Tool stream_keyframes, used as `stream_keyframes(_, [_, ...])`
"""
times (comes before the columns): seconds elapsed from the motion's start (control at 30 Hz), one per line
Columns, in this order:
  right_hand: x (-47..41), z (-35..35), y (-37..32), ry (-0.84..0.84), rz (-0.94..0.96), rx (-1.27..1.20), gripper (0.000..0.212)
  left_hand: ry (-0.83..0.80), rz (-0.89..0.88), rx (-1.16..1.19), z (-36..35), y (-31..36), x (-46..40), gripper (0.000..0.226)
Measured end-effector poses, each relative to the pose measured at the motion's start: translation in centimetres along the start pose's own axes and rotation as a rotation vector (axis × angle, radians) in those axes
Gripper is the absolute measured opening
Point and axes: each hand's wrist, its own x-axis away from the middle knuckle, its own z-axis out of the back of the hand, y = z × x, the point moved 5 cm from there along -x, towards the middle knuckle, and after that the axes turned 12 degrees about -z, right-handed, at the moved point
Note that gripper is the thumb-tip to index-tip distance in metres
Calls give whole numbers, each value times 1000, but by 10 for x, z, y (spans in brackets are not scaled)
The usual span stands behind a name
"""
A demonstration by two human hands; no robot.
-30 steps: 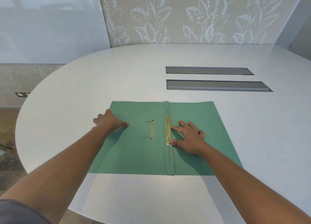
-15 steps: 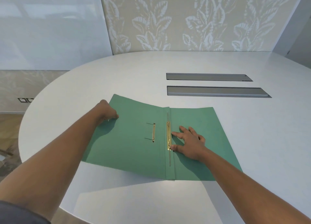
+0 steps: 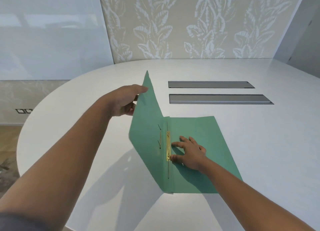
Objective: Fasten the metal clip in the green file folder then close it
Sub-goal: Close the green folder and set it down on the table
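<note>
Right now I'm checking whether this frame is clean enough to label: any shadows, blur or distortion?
Head view: sharp throughout, no motion blur on the left hand lifting the folder cover; soft multiple shadows spread over the white table beneath cover and arms; wide-angle distortion bows the table edge; the right hand shades the folder's back half; no harsh glare.

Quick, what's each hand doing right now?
Left hand: gripping the green folder's raised cover.
Right hand: open, flat beside the metal clip.
</note>
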Motion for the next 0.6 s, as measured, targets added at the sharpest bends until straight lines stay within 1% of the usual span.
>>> stream_keyframes(0.03, [0, 1, 0, 4, 2, -41, 64, -15, 1, 3, -10, 2, 2, 43])
stream_keyframes(0.07, [0, 4, 2, -4, -6, -133, 59, -30, 0, -4, -21, 5, 5, 52])
stream_keyframes(0.1, [1, 10, 5, -19, -14, -287, 53, -45, -3, -19, -31, 6, 6, 61])
stream_keyframes(0.17, [4, 24, 10, -78, -40, -694, 44, -67, -7, -56, -48, 0, 5, 73])
stream_keyframes(0.2, [5, 34, 12, -107, -55, -829, 42, -78, -3, -77, -56, -5, 4, 76])
stream_keyframes(0.23, [7, 45, 15, -119, -61, -909, 42, -90, 3, -105, -64, -11, 2, 79])
stream_keyframes(0.33, [4, 70, 30, -153, -88, -1068, 43, -119, 17, -214, -86, -29, 1, 77])
stream_keyframes(0.47, [0, 101, 48, -174, -111, -1312, 70, -178, -25, -354, -114, -50, -2, 66])
stream_keyframes(0.5, [2, 108, 53, -175, -108, -1362, 72, -203, -58, -397, -119, -56, -3, 65])
stream_keyframes(0.53, [6, 114, 58, -180, -98, -1407, 69, -230, -87, -459, -123, -64, -5, 66])
stream_keyframes(0.6, [14, 124, 71, -163, -107, -1424, 62, -294, -89, -599, -128, -80, -7, 71])
